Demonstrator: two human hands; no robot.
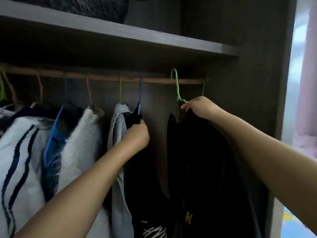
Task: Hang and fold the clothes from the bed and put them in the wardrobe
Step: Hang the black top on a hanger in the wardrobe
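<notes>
So we're at the hanging step inside the wardrobe [253, 48]. The left hand [135, 134] is reaching up, fingers pinched on the black top [137, 121] on the blue hanger [140, 95], holding it aside I'd guess. The right hand [199, 107] has its fingers clamped on the green hanger [176, 86] carrying the black shirt [197, 160], hook up at the rail [154, 80]. Next I'd say: drop that hook over the rail.

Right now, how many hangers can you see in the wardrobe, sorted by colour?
Green hangers: 4, one gripped by the right hand
Pink hangers: 3
Blue hangers: 2, the left hand grips the black garment on one
Total: 9; the far-left ones are blurred.
</notes>
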